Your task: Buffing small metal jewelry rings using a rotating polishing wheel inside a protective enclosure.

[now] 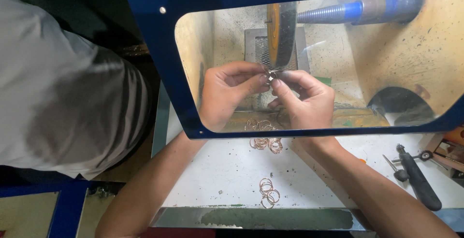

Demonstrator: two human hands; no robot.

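Behind a clear guard, left hand (pixel 226 93) and right hand (pixel 304 100) have fingers clamped on a small ring (pixel 271 75), steadying it against the buffing wheel (pixel 282 32).

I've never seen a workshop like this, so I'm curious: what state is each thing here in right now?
Left hand: pinching the small ring, behind the clear shield.
Right hand: pinching the same ring.
Small ring: held against the wheel's lower edge.
Polishing wheel: upright on its spindle; spinning or not, cannot tell.
Loose rings: lying in small heaps on the white bench.
Black-handled tool: lying flat, untouched.
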